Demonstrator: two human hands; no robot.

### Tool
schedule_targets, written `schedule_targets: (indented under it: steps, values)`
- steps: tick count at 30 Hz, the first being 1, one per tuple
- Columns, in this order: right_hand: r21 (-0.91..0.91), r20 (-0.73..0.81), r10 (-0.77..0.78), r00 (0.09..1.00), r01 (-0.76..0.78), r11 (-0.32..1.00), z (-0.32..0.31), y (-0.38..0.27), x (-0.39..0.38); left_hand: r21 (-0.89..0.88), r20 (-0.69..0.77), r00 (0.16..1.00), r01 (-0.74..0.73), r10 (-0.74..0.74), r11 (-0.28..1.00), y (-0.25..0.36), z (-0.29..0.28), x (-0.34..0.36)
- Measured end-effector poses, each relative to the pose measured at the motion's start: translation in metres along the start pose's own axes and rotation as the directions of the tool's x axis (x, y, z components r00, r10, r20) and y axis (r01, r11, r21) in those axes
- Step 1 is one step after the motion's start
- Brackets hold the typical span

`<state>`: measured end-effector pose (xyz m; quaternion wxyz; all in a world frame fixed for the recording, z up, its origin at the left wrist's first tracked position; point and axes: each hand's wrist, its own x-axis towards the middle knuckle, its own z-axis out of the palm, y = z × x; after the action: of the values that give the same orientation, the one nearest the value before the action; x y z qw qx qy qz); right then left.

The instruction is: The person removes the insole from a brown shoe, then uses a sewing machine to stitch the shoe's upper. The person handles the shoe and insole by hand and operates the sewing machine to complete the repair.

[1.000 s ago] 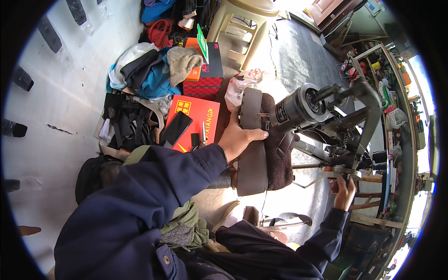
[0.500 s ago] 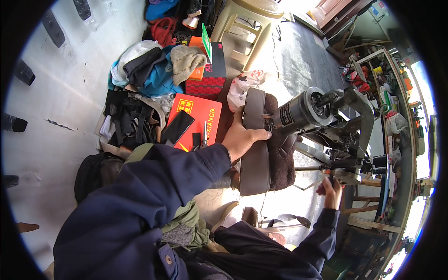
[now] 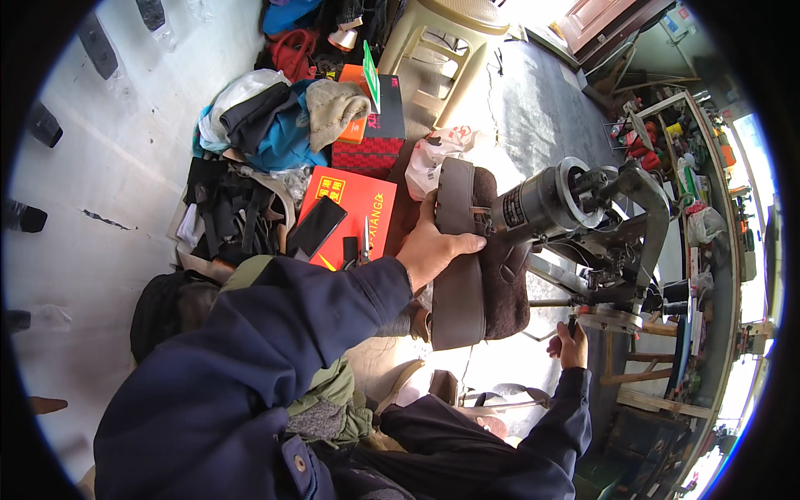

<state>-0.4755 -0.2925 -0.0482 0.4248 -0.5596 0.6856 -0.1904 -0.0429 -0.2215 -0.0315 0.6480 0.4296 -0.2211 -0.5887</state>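
The left hand [image 3: 433, 248] is closed on a long dark-brown leather strap [image 3: 457, 250], thumb on its right face and fingers wrapped round the left edge. The strap lies over a dark-brown fuzzy fabric piece [image 3: 507, 283] and both hang from the arm of a grey metal stitching machine [image 3: 575, 208], at the middle of the scene, just right of the hand. The strap's far end sits against the machine's cylindrical grey body.

The right hand [image 3: 570, 345] is lower and to the right, its grip closed round a small dark crank handle [image 3: 572, 320] under the machine's round flywheel [image 3: 612, 319].

Left of the left hand, on the floor, lies a flat red cardboard box [image 3: 354, 208] with a black phone-like slab [image 3: 316, 227] resting on it. Farther off are a heap of blue, white and grey clothes [image 3: 267, 125], a beige plastic stool [image 3: 437, 42] and a white plastic bag [image 3: 433, 158] touching the strap's far end. At the far right stands a cluttered wooden shelf [image 3: 692, 167].
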Motion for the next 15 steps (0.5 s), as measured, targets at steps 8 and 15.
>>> schedule_targets:
  steps: [8, 15]
  values:
    - [-0.034, -0.596, -0.231, 0.769, 0.264, 0.964, -0.086, -0.041, -0.01, -0.092, 0.023, 0.999, 0.035, -0.033, 0.995, 0.014, -0.001, -0.006]
    - [-0.284, -0.492, -0.131, 0.86, -0.017, 0.959, -0.042, 0.059, 0.035, -0.107, 0.013, 1.0, -0.007, 0.009, 0.994, 0.005, -0.005, -0.004]
